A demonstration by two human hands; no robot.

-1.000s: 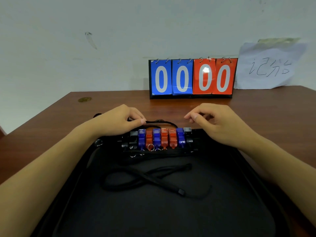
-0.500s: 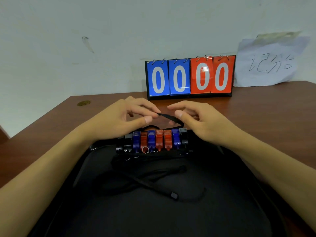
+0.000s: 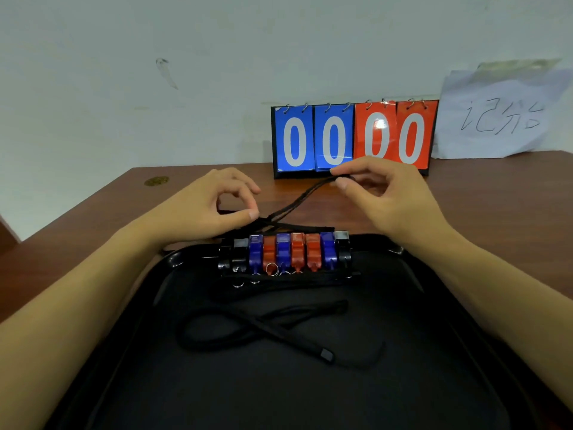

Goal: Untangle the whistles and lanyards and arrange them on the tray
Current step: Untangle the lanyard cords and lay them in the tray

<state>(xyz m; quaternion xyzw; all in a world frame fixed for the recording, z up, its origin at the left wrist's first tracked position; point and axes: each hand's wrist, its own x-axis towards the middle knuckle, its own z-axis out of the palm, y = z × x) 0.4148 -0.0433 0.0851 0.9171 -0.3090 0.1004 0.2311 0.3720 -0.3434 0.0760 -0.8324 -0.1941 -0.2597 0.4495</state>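
Note:
Several whistles, black, blue and red, stand side by side in a row at the far edge of a black tray. A thin black lanyard stretches in the air above the table behind them. My left hand pinches its lower end near the whistles' left side. My right hand pinches its upper end, raised in front of the scoreboard. Another black lanyard lies looped on the tray's middle, with a small black clasp at its end.
A flip scoreboard reading 0000 in blue and red stands at the back of the brown table. A white paper sheet leans on the wall to its right. A small brass disc lies at the table's far left.
My hands met over the whistles, took hold of a lanyard, then drew apart. My right hand has risen up and back, pulling the cord taut.

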